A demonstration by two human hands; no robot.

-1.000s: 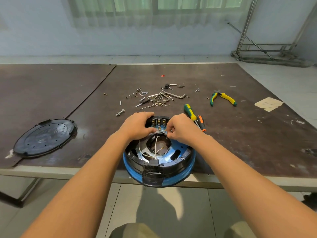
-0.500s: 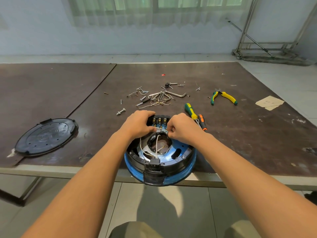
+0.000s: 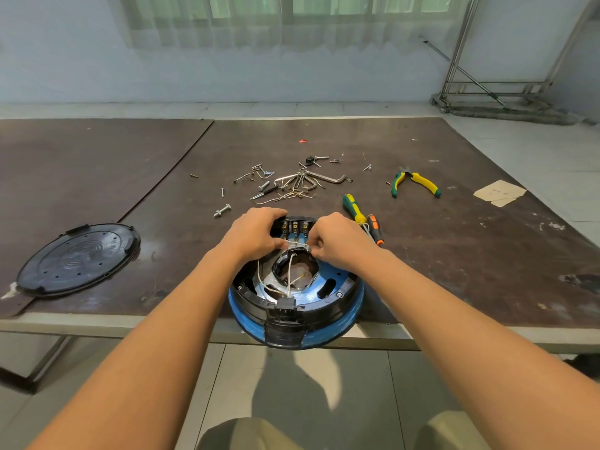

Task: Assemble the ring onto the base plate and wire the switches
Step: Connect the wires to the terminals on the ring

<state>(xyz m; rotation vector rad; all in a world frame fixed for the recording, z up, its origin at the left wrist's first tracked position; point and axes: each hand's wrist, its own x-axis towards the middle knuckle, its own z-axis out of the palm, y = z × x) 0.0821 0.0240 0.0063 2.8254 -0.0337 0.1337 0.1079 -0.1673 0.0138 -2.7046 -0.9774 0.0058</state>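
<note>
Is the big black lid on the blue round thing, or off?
Off. The black lid lies flat on the table, apart from the blue base plate, whose wires show.

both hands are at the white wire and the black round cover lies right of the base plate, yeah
Not quite: the head view shows the black round cover lying left of the base plate. The left hand and right hand are at the white wire.

A dark brown desk (image 3: 454, 254) stands on a pale tiled floor (image 3: 535, 151). Behind it, a blue-grey wall (image 3: 97, 66) holds a daylit window (image 3: 328, 3) behind a sheer curtain (image 3: 259, 30). A metal frame (image 3: 461, 60) stands far right.
</note>
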